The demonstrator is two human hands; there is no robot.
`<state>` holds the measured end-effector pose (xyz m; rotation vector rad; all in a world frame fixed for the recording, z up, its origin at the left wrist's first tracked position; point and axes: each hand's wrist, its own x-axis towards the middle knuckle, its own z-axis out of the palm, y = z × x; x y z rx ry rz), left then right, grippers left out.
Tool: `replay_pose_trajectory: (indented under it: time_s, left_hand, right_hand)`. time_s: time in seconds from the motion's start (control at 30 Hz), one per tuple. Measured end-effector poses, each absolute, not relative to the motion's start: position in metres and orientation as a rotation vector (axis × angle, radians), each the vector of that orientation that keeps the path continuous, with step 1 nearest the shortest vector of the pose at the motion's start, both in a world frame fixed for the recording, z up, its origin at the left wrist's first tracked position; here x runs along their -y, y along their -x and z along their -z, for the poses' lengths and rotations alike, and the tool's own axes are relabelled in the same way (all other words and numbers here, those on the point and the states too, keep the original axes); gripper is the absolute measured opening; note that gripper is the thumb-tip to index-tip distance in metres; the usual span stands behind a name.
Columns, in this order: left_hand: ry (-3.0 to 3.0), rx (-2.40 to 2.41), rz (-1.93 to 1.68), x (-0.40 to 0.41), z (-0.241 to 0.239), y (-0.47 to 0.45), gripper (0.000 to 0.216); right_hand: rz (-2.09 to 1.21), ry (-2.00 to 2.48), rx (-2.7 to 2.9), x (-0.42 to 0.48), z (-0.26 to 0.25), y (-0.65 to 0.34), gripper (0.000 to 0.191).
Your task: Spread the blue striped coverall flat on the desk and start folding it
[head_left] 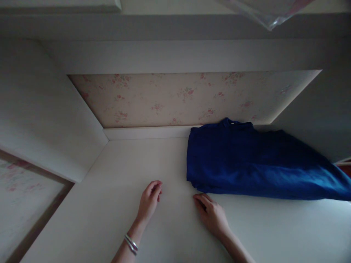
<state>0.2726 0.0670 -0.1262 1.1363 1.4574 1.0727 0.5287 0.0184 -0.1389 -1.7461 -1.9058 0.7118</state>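
Observation:
A folded dark blue garment (252, 164) lies on a white shelf (131, 175) inside a closet-like recess, toward the right and against the back. My right hand (211, 213) rests on the shelf with fingers curled, its fingertips just at the garment's near left corner. My left hand (150, 201) lies on the bare shelf to the left, fingers loosely curled and holding nothing. A silver bracelet (131, 244) circles my left wrist.
Floral wallpaper (175, 98) covers the back wall of the recess. White side walls (41, 113) close it in left and right. A framed floral panel (24, 193) shows at lower left. Clear plastic (270, 14) hangs at the top right.

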Motion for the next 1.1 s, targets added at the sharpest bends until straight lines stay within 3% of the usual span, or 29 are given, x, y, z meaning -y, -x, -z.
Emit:
replay_pose_trajectory:
  time_s: [1.1]
  left_hand:
    - [-1.213,-1.464,-0.99,-0.079,0.11,-0.285,0.041]
  right_hand:
    - [-0.796,1.614,1.798,-0.01,0.13,-0.533,0.026]
